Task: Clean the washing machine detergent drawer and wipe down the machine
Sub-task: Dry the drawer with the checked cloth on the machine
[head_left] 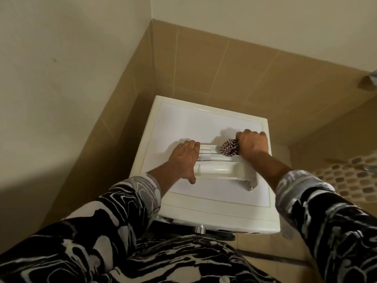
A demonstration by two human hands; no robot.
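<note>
The white detergent drawer lies on the flat top of the white washing machine, its compartments facing up. My left hand rests flat on the drawer's left end, fingers together, thumb down along its near side. My right hand is closed around a bunched purple-and-white patterned cloth, which presses against the drawer's far right part.
The machine stands in a corner of tan tiled walls, cream plaster above. To the right lies a pebble-pattern floor. A metal fitting juts from the wall at far right. My patterned sleeves fill the foreground.
</note>
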